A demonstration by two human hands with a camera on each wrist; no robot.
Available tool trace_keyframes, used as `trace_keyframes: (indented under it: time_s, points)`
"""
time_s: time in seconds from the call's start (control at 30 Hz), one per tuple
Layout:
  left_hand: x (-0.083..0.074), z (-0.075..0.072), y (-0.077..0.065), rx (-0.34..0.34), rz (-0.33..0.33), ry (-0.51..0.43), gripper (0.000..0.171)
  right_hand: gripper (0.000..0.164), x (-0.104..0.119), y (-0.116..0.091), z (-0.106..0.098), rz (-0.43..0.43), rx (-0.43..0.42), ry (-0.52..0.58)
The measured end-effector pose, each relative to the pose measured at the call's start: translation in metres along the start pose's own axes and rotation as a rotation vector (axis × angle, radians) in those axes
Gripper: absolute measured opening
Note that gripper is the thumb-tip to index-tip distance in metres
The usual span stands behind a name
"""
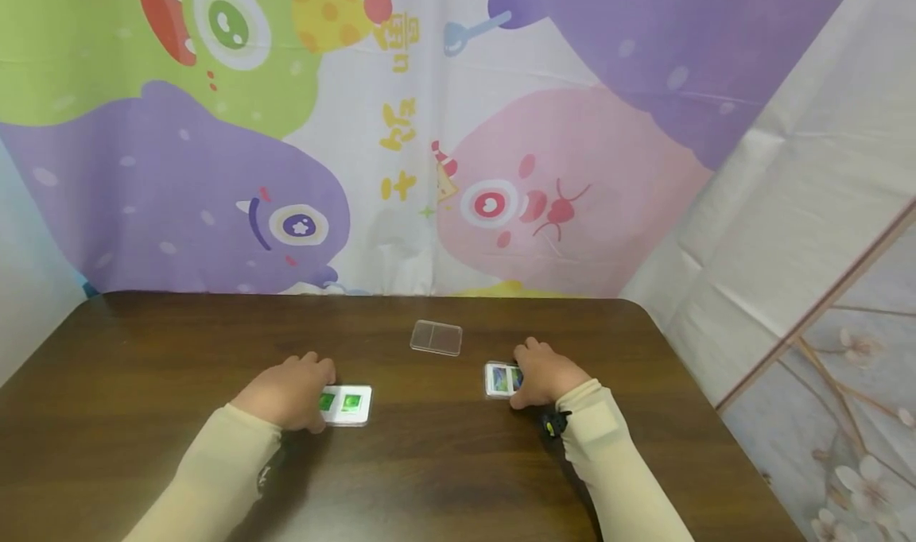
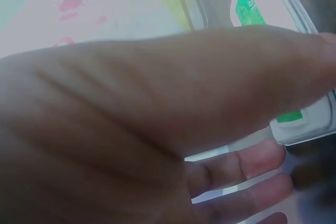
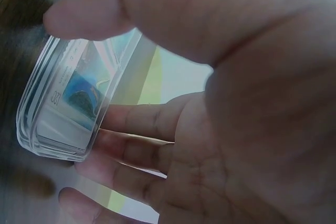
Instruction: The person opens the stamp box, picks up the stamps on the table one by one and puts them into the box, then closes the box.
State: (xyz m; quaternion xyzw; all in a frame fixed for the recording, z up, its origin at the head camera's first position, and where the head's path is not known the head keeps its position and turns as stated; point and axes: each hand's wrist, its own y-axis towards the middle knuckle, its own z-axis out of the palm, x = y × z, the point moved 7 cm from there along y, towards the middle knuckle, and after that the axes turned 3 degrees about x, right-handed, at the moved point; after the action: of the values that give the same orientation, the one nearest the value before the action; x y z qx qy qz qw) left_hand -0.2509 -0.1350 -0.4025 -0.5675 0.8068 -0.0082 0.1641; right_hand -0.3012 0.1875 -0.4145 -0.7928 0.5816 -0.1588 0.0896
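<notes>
In the head view my left hand point(image 1: 286, 391) holds a flat white-and-green card case point(image 1: 363, 415) by its left end, low over the table or on it. Its thumb crosses in front of the case in the left wrist view, hiding part of it. Over to the right, my right hand point(image 1: 549, 375) grips a second clear card case point(image 1: 498, 380) with blue-green pictures, thumb at one edge and fingers at the opposite edge. Layered clear plastic edges point(image 3: 34, 103) show on this case in the right wrist view. Farther back, between both hands, lies a flat transparent plastic piece point(image 1: 438, 338).
The brown wooden table point(image 1: 429, 478) has its back edge against a cartoon-printed cloth point(image 1: 386, 248). A pale curtain point(image 1: 751, 232) and a flower-patterned panel point(image 1: 866, 375) stand along the right side. A black wrist device point(image 1: 554, 424) sits under the right sleeve's cuff.
</notes>
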Motion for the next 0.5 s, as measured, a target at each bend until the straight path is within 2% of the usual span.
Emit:
trace_keyframes:
  time_s: [0.2, 0.5]
  points:
    - [-0.007, 0.001, 0.001, -0.020, 0.021, 0.014, 0.048, 0.069, 0.000, 0.001, 0.001, 0.006, 0.010, -0.001]
    - [-0.030, 0.008, 0.003, -0.017, 0.067, 0.015, 0.049, 0.072, 0.002, -0.001, 0.001, 0.005, 0.003, 0.026]
